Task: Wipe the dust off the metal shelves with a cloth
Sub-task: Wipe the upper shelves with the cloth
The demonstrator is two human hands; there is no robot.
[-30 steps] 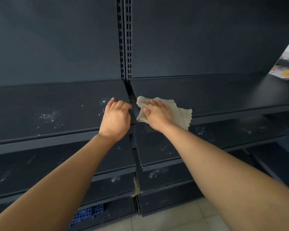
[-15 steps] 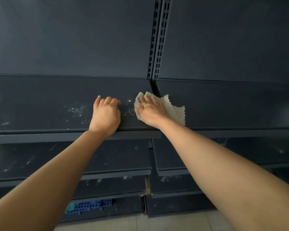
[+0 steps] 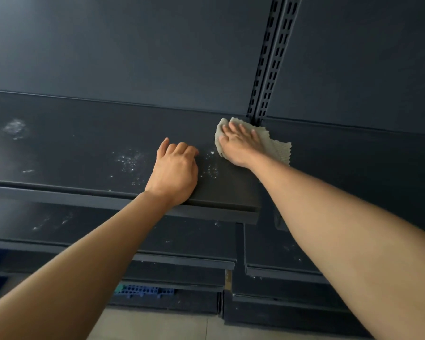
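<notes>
A dark metal shelf (image 3: 84, 153) runs across the middle of the view, speckled with white dust near its centre and far left. My right hand (image 3: 239, 146) presses flat on a pale grey cloth (image 3: 277, 149) at the back right corner of this shelf, close to the slotted upright (image 3: 268, 69). The cloth's ragged edge sticks out to the right of the hand. My left hand (image 3: 174, 170) rests on the shelf's front part with fingers curled, holding nothing, a short way left of the cloth. White specks lie between the two hands.
Lower dark shelves (image 3: 182, 236) step out below, also dusty. A second shelf bay (image 3: 353, 148) continues to the right of the upright. A blue plastic crate (image 3: 145, 290) sits under the bottom shelf. Pale floor tiles (image 3: 157, 325) show at the bottom.
The view has shifted left, so the upright now sits further right. My right hand with the cloth has moved back toward the rear corner of the left shelf; my left hand stays resting on the shelf.
</notes>
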